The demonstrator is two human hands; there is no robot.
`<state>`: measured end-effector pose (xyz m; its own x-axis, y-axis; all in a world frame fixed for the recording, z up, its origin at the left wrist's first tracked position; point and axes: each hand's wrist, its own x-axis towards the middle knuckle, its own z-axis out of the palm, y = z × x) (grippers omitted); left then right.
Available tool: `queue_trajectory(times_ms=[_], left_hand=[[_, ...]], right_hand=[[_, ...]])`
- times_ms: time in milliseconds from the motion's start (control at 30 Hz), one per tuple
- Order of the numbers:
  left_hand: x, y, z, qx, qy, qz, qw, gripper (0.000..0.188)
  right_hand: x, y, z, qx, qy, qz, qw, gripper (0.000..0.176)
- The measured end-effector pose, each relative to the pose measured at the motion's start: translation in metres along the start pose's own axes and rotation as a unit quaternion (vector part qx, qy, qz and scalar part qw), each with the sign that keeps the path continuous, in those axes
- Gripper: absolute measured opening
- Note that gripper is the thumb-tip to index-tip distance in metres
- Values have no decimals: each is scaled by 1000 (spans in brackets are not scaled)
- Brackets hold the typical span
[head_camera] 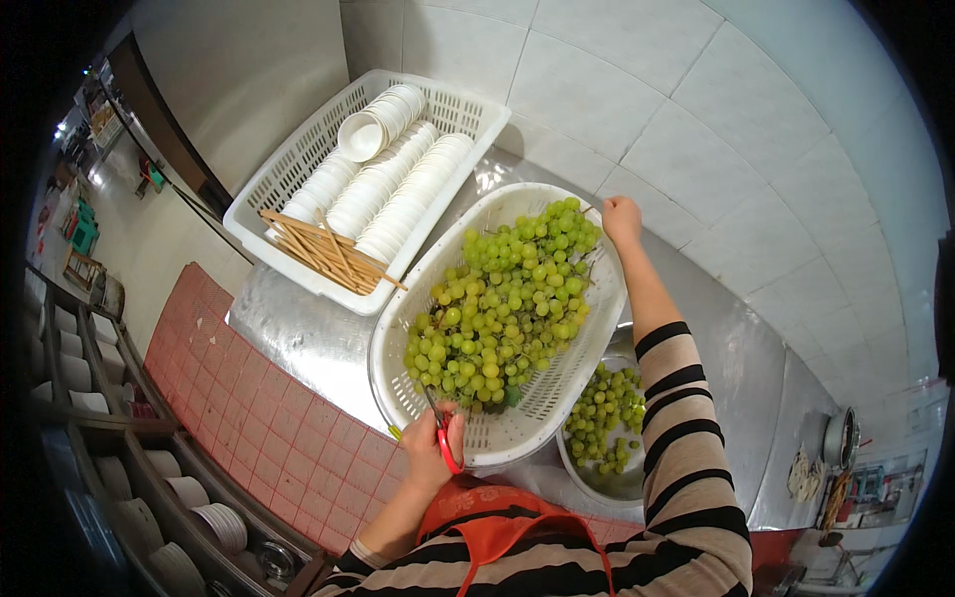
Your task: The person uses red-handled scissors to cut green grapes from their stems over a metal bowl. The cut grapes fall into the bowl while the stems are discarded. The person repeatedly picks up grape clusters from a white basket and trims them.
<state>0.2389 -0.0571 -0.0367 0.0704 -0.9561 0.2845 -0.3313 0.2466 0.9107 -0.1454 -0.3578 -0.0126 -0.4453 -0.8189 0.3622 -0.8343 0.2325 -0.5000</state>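
My left hand (429,448) holds scissors (445,440) with red handles, their blades pointing at the grapes over the near left end of a white plastic basket (489,440). Bunches of green grapes (500,313) with brown stems fill much of that perforated oval basket. At its far right rim, my right hand (621,218) has its fingers curled closed. A thin brown stem lies close to those fingers; whether they pinch it or the rim, I cannot tell. Partly under the basket's right side stands a metal basin (586,481) with loose green grapes (604,418) inside, partly hidden by my right arm.
A white rectangular crate (298,287) of stacked white bowls (399,194) and wooden sticks (336,254) stands at the back left of the metal table (298,336). Tiled wall (589,89) rises behind. Shelves of dishes (134,440) line the left, beyond a red floor mat (261,425).
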Motion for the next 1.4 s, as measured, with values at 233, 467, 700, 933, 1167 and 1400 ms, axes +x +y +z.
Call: queue_trajectory(times_ms=[233, 467, 700, 933, 1167, 1400], left_hand=[[4, 4, -3, 4, -17, 8, 1000, 15], [5, 3, -6, 21, -25, 31, 999, 16], [8, 8, -5, 32, -26, 49, 998, 16], [9, 10, -5, 20, -27, 49, 998, 16], [11, 11, -7, 31, -29, 70, 997, 16], [12, 10, -5, 25, -42, 68, 996, 14]], right_hand=[[9, 6, 21, 103, -94, 193, 971, 30], [4, -57, 3, -223, -151, 125, 955, 36], [12, -54, 6, -216, -166, 177, 946, 30], [13, -13, 24, 35, -103, 232, 967, 28], [-48, -52, -25, 197, -18, -51, 979, 23], [-89, -130, -81, 338, 37, -216, 915, 21]])
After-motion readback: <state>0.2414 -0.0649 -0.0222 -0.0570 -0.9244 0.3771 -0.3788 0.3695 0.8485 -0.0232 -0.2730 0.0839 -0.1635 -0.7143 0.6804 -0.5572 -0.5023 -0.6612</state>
